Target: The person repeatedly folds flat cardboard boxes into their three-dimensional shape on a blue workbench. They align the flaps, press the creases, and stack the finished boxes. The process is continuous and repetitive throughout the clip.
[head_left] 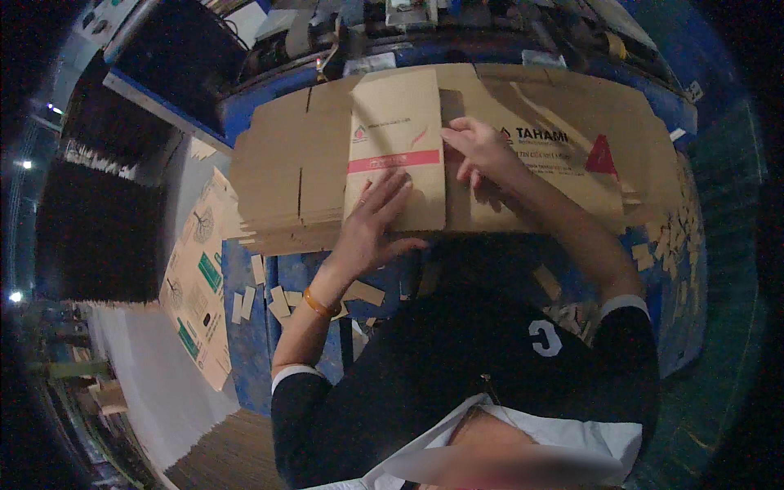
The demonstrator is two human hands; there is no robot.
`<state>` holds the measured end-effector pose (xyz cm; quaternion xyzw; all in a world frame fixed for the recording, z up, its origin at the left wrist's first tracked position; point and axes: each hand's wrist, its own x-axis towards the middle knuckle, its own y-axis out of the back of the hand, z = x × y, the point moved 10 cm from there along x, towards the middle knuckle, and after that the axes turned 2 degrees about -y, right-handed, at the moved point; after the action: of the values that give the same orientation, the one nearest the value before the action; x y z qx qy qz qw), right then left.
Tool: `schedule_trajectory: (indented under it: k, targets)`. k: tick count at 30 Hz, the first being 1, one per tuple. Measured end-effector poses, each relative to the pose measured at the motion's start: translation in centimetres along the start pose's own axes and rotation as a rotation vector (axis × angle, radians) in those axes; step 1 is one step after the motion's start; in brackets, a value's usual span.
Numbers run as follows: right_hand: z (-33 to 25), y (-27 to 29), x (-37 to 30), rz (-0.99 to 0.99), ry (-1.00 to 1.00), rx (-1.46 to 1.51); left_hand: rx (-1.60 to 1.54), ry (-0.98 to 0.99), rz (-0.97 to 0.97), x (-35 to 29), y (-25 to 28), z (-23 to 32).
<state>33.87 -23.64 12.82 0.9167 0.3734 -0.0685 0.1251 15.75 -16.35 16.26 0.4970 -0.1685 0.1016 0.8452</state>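
Note:
A stack of flat brown cardboard box blanks (273,184) lies across the blue work table in front of me. A folded-over cardboard panel (396,98), with a red band and small print, stands out on the top blank, left of its larger printed face. My left hand (377,214) rests flat on the lower part of this panel, fingers spread, thumb pointing right. At the panel's right edge, my right hand (483,153) has its thumb and forefinger pinched on the cardboard, the other fingers curled beneath. An orange bracelet (321,303) circles my left wrist.
Small cardboard offcuts (365,292) litter the blue table (249,351) near my body, with more at the right (674,245). Printed cardboard sheets (196,278) lean at the left, beside a tall dark stack (102,220). Machinery (457,33) borders the far side.

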Motion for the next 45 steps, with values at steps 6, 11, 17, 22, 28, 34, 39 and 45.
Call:
schedule_trajectory:
  k: [6,11,17,22,28,34,39,45]
  targets:
    - [0.2,-4.8,3.8,-0.347,0.05,0.076,-0.11,0.614,0.423,-0.1,5.3,-11.6]
    - [0.0,-4.5,3.4,-0.284,0.142,0.048,-0.18,0.747,0.316,2.9,3.1,-17.9]
    - [0.9,-5.1,4.6,-0.216,0.032,-0.157,-0.205,0.812,0.449,2.6,2.2,-18.8]
    - [-0.8,-2.8,2.4,-0.138,0.114,-0.357,0.101,0.759,0.426,3.7,3.1,-16.6]
    - [-1.7,3.9,-8.7,0.098,0.558,-1.017,0.283,0.726,0.4,4.5,2.5,-15.9]
    - [5.1,9.9,-13.7,0.143,0.432,-1.394,0.273,0.432,0.316,6.3,4.1,-12.9]
    - [5.3,11.1,-11.6,0.125,0.397,-1.438,-0.214,0.026,0.0,3.9,0.6,-3.0]
    - [4.1,11.3,-5.5,-0.097,0.36,-1.183,0.24,0.004,0.129,6.0,1.6,-5.7]
